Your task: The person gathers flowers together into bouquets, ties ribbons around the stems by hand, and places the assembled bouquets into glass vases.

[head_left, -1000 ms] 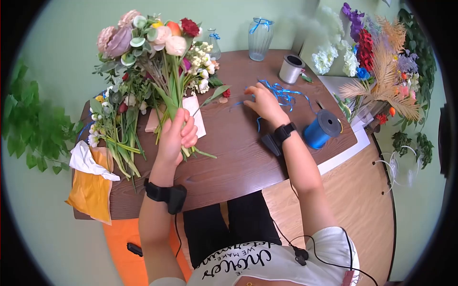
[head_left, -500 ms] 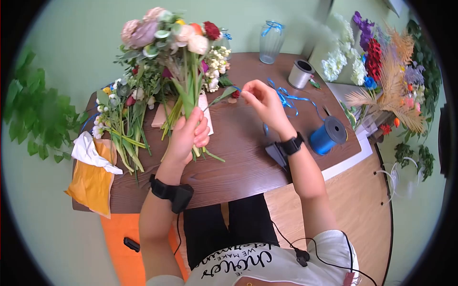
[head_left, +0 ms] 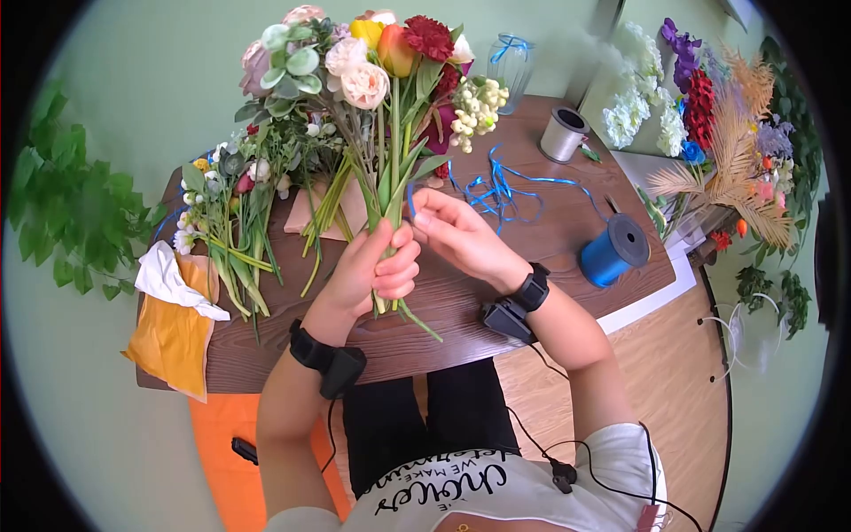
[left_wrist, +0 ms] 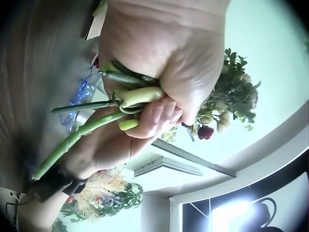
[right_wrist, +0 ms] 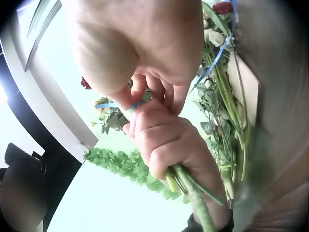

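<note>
A mixed bouquet with a peach rose [head_left: 364, 86] and a dark red carnation [head_left: 429, 38] stands upright in the left hand [head_left: 377, 266], whose fingers curl round the green stems [left_wrist: 72, 145]. Below the fist the stem ends stick out. Touching the bouquet's right side, just above the left hand, the right hand [head_left: 465, 235] pinches a blue ribbon [right_wrist: 111, 105] between thumb and fingertips. More loose blue ribbon [head_left: 501, 191] lies curled on the table, leading to a blue spool [head_left: 613, 251].
Loose flower stems [head_left: 244, 266] lie on the table [head_left: 461, 310] at the left, near a yellow and white wrapper [head_left: 173, 332]. A silver spool [head_left: 564, 135] and a glass vase [head_left: 511, 71] stand at the back; dried and artificial flowers [head_left: 709, 151] are at the right.
The right hand has picked up ribbon from the table and moved left, bringing it against the stems. The left hand has shifted right with the bouquet.
</note>
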Demonstrator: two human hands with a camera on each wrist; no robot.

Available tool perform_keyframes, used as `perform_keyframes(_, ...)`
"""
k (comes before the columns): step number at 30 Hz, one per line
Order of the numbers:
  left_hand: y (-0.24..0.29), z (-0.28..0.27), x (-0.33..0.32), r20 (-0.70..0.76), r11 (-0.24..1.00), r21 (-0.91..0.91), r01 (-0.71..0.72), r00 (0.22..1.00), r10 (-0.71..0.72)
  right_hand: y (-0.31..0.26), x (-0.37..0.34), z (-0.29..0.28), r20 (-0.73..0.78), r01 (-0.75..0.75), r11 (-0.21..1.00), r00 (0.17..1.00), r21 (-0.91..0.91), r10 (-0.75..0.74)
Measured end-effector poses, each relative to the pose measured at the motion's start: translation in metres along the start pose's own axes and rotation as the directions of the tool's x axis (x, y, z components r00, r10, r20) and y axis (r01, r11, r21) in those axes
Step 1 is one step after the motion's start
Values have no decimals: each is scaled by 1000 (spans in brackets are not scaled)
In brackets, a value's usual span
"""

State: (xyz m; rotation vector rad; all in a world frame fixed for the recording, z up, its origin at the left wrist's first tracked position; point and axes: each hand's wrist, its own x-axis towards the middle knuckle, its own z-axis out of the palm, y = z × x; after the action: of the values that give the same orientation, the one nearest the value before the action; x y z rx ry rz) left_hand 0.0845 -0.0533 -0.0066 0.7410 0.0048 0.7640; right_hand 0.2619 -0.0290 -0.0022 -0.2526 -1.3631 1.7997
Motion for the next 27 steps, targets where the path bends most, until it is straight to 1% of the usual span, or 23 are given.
perform_keyframes(3,-1,9,1,-149,987,161,4,989,20,-8,-4,5,19,16,984,1000,-176,-12)
perform_keyframes(6,-3,10,6,-297,951,309,27,952,70,-11,-3,11,-75,81,948,991,-307,-109)
perform_keyframes(7,-3,8,6,-326,939,343,29,941,90,-15,-3,15,-116,132,824,966,-551,-232)
perform_keyframes(8,-4,5,8,-352,926,376,35,930,108,-21,-4,19,-123,148,637,924,-757,-361)
perform_keyframes(9,-5,2,8,-377,912,408,44,918,125,-24,-6,21,-95,125,403,870,-907,-483)
perform_keyframes(10,-6,0,8,-381,909,414,47,916,126,-24,-5,21,-129,135,456,854,-880,-504)
perform_keyframes(13,-7,-2,8,-383,887,458,60,914,136,-27,-9,24,10,215,325,846,-921,-533)
perform_keyframes(14,-8,-2,7,-383,872,485,69,913,141,-23,-10,26,-9,222,383,857,-897,-516)
perform_keyframes(17,-13,-4,6,-364,842,535,71,918,154,-18,-8,30,173,301,129,793,-945,-583)
perform_keyframes(18,-15,-5,6,-353,835,546,67,922,157,-14,-8,33,169,293,116,783,-949,-599)
perform_keyframes(21,-17,2,8,-305,794,603,72,941,146,-14,-11,37,225,276,-5,772,-961,-595)
perform_keyframes(22,-18,-2,7,-272,817,576,28,949,159,-16,-10,40,261,300,-32,766,-953,-587)
perform_keyframes(25,-23,2,9,-297,751,661,5,920,255,-16,-8,43,303,352,-29,759,-936,-577)
perform_keyframes(27,-24,0,8,-258,735,678,-6,934,246,-15,-8,41,310,357,-25,772,-934,-555)
